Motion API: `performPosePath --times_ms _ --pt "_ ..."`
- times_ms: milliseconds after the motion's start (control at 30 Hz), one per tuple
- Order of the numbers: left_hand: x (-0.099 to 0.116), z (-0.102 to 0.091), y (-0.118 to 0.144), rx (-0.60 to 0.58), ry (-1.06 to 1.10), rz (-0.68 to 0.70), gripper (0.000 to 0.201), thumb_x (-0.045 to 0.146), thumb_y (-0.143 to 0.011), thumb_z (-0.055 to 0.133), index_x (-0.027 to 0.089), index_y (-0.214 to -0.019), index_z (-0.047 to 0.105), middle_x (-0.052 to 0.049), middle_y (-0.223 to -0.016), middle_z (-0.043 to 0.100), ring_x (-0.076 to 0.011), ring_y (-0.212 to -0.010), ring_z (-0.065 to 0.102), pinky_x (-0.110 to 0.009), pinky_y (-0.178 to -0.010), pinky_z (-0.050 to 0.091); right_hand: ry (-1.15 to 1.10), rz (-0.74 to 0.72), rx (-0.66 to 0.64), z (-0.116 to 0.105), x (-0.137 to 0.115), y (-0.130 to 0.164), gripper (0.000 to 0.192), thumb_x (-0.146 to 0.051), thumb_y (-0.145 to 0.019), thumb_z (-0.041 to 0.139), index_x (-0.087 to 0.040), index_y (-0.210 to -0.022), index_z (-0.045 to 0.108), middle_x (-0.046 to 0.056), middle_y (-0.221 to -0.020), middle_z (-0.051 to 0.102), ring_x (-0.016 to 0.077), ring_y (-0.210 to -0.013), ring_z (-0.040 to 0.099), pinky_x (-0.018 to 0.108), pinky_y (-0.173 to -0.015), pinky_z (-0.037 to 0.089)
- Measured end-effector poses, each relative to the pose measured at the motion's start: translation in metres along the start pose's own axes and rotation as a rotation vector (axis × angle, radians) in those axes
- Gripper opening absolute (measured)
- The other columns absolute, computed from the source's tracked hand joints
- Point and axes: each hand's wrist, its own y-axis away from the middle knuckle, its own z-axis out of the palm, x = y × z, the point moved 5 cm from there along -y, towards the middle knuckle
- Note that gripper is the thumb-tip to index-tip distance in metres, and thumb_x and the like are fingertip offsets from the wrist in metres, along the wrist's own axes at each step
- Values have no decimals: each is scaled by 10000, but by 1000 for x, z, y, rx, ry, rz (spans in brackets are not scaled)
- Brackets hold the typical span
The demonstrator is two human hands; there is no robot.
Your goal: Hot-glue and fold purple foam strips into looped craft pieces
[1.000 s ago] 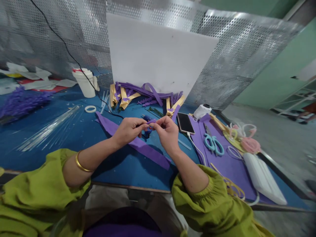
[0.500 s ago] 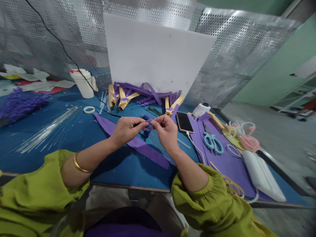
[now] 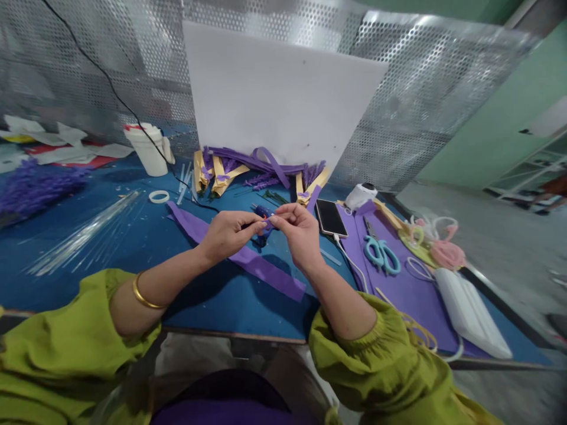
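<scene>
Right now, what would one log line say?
left grip: pinching small purple piece | right grip: pinching same piece | on table: blue glue gun, partly hidden; long purple strip | at right: scissors, phone

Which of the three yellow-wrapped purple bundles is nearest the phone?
The rightmost bundle, just left of the phone; the other two bundles sit together farther left, closer to the white cup.

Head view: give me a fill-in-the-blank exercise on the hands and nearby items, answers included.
1. The left hand and right hand pinch a small scrap coloured ____.
2. The arm wearing the gold bangle is the ____ one.
3. The cable at the phone is coloured ____.
4. Lying on the purple sheet is a pair of ____.

Missing words: purple; left; white; scissors.
</scene>
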Motion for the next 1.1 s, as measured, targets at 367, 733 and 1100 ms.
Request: performPosePath --times_ms 367,733,1100 --pt "-3 0 -1 -11 -14 -39 324 424 -917 587 184 -816 779 -10 -724 744 -139 -629 618 -236 -603 409 176 -14 -118 1 -4 -2 177 -366 -734 759 -194 -724 719 -15 -632 648 137 -634 581 280 -648 468" --pt "-2 -1 0 1 3 -134 303 421 -867 630 171 -777 775 4 -550 657 -111 -473 506 -231 -503 356 248 -71 -84 0 -4 0 94 -296 -760 718 -204 -748 733 -11 -680 677 140 -653 569 276 -640 435" --pt "-7 1 0 -40 -23 -140 324 448 -872 609 177 -823 778 -17 -627 701 -135 -532 582 -236 -544 394 447 -192 -87 0 -11 1 103 -285 -829 665 -215 -796 733 9 -818 738 166 -756 638 288 -722 481"
